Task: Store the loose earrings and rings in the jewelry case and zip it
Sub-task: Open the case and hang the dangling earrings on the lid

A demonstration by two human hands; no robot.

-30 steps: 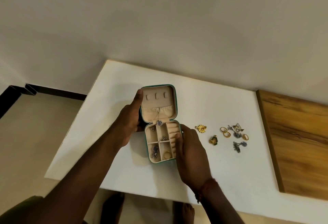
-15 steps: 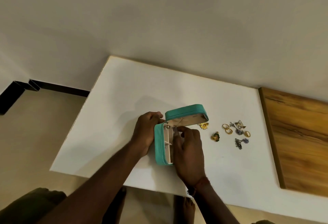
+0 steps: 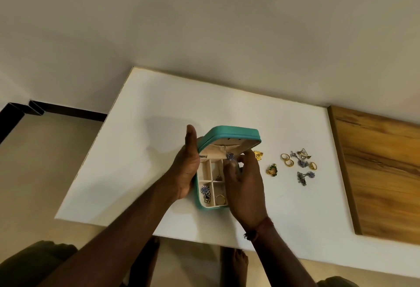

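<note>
White table (image 3: 159, 105), wooden board (image 3: 381, 173) perhaps atop it

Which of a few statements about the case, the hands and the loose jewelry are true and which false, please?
1. The case is zipped shut. False: it is open, with the lid raised.
2. The right hand pinches a blue-stone earring over the case. True.
3. A gold ring lies in a near compartment of the case. True.
4. The loose jewelry lies to the left of the case. False: it lies to the right of it, on the table.
5. The left hand holds the case by its left side. True.
</note>
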